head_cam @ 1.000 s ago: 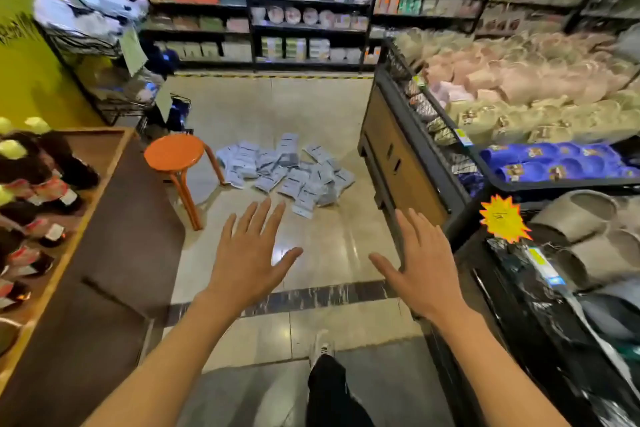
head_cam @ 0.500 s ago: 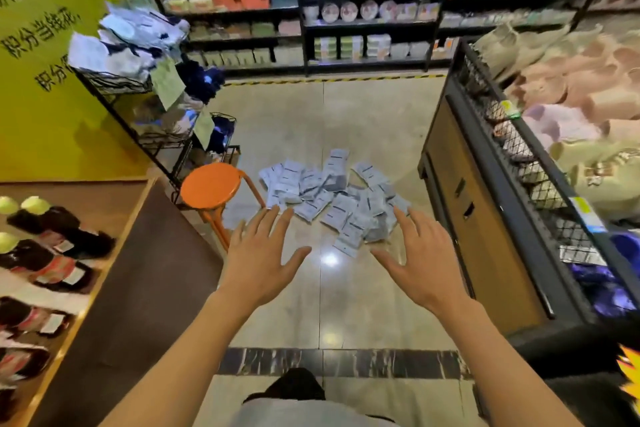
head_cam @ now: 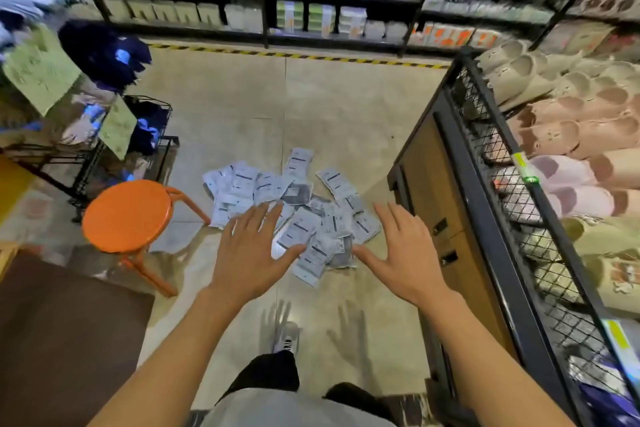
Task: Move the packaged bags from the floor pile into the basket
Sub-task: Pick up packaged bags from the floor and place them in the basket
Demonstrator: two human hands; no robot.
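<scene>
1. Step in hand, as judged: the approach to the pile of bags (head_cam: 291, 211), before any pick. Nothing is held.
2. Left hand (head_cam: 250, 246): fingers straight and spread, palm down, nothing grasped. It is seen over the near left edge of the pile, but contact with the bags cannot be told from this view.
3. Right hand (head_cam: 398, 250): fingers straight and spread, thumb pointing in toward the pile, nothing grasped. It is seen at the near right edge of the pile.
4. The bags lie loose and overlapped on the tiled floor (head_cam: 311, 107), in the middle of the aisle, between the orange stool (head_cam: 126, 215) on the left and the wooden cabinet (head_cam: 436, 204) on the right.
5. The basket meant by the task cannot be told for certain. A wire basket rack (head_cam: 152, 146) stands far left behind the stool; a mesh bin (head_cam: 491, 156) of slippers runs along the right.
6. To do the step well, the body should be lowered first, since the bags lie flat on the floor.
7. The hands are best brought in from both sides so that several bags are scooped together, not pinched one by one.
8. The packets look thin and slick, so a sliding stack is likely; thumbs should be pressed on top and fingers slid underneath.
9. The stool leg is just beside the left edge of the pile; a knock there is to be avoided.
10. Stray bags at the far edge are better left for a later pass.
</scene>
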